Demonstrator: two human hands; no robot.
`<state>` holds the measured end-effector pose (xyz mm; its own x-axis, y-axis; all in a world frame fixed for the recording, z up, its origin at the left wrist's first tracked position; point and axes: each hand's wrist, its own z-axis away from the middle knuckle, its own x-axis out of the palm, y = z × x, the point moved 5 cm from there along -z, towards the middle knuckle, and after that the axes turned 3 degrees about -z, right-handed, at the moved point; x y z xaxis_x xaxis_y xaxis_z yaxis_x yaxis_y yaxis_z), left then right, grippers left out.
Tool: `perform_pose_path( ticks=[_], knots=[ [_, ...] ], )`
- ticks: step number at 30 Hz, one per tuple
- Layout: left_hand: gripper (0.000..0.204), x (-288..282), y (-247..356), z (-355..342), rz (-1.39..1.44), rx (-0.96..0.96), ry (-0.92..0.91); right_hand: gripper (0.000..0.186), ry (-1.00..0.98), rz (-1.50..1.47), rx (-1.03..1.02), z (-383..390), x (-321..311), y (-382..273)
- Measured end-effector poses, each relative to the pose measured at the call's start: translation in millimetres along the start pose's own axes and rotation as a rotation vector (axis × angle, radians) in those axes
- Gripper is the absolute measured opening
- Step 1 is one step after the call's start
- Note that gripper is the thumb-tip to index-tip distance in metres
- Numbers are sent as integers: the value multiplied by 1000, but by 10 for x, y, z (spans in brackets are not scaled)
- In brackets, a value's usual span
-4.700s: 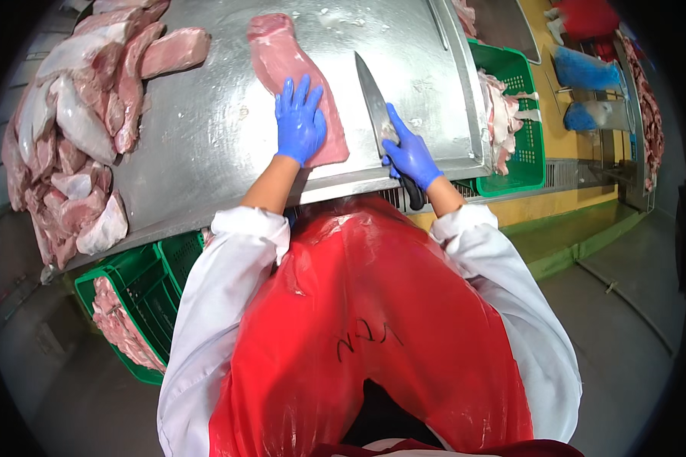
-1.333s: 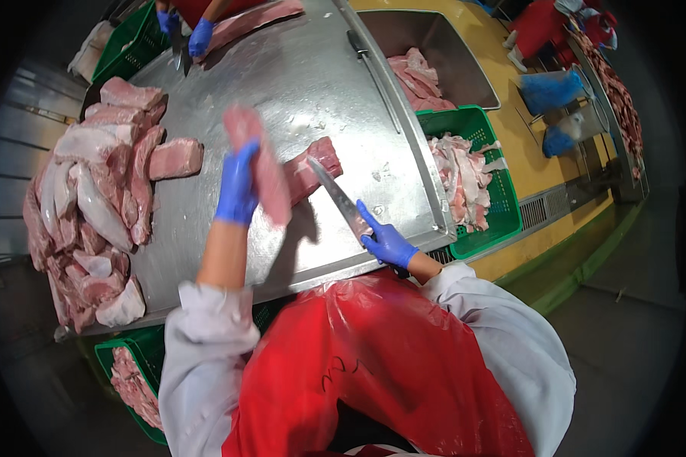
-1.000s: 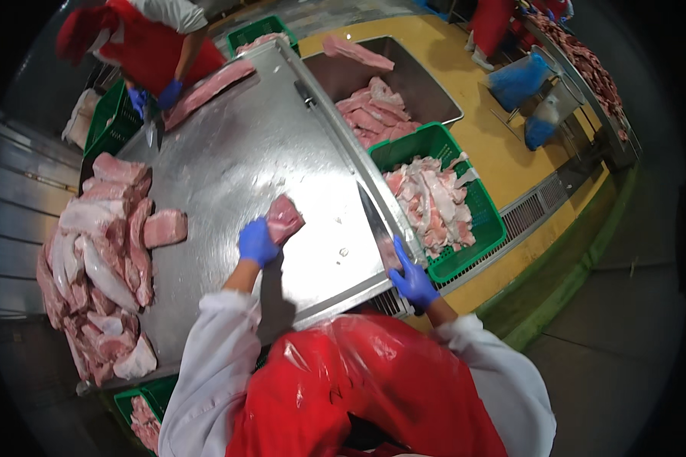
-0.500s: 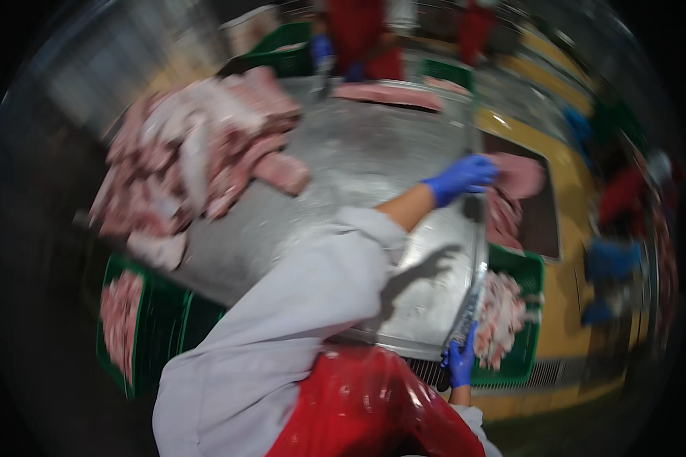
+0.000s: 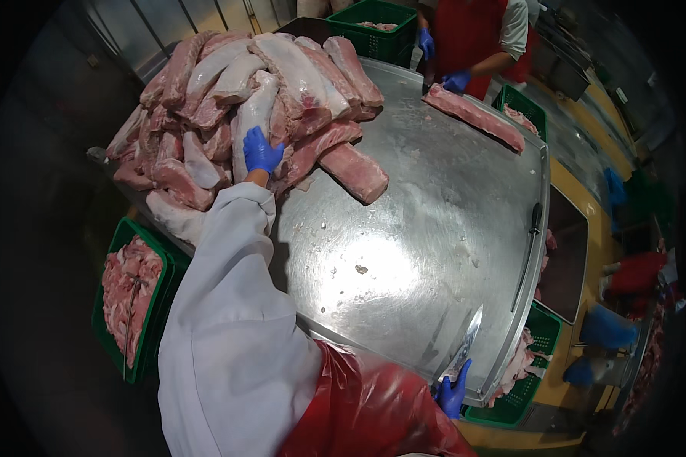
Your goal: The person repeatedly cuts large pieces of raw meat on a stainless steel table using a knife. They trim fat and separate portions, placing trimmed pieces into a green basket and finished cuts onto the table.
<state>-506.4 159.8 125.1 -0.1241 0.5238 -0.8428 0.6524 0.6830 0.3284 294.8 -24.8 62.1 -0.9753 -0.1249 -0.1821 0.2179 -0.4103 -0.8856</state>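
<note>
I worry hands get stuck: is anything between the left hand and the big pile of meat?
No, nothing visible is in the way. The left hand is right on a long, pale piece of meat in the pile. The knife is well away, in the right hand.

The right hand (image 5: 452,391) is partly hiding the knife (image 5: 466,341). The left hand (image 5: 262,151) is covering part of a pale meat slab (image 5: 258,100). The top edge is cropping the co-worker (image 5: 469,46); the bottom edge, the nearer red apron (image 5: 370,404).
</note>
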Motion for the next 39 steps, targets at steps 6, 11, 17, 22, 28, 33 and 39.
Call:
perform_pose_path(
  ticks=[6, 11, 17, 22, 28, 33, 39],
  knots=[
    [65, 393, 1188, -262, -141, 457, 88, 82, 81, 92, 60, 136, 319, -332],
    [21, 733, 1311, -570, -380, 546, -101, 81, 106, 61, 60, 254, 360, -325],
    [19, 626, 1123, -520, -167, 682, -235, 80, 93, 41, 34, 470, 278, 20],
    [17, -3, 991, -372, -118, 723, -309, 78, 99, -39, 38, 534, 212, 242],
    [19, -522, 1133, 1149, 243, 548, -448, 77, 102, -55, -28, 494, -55, 429],
    [67, 379, 2084, 2961, 602, 264, -649, 80, 75, -160, -72, 185, -288, 506],
    [84, 185, 2500, 3403, -107, 765, -937, 63, 81, 61, -194, -435, -732, 337]
  ],
)
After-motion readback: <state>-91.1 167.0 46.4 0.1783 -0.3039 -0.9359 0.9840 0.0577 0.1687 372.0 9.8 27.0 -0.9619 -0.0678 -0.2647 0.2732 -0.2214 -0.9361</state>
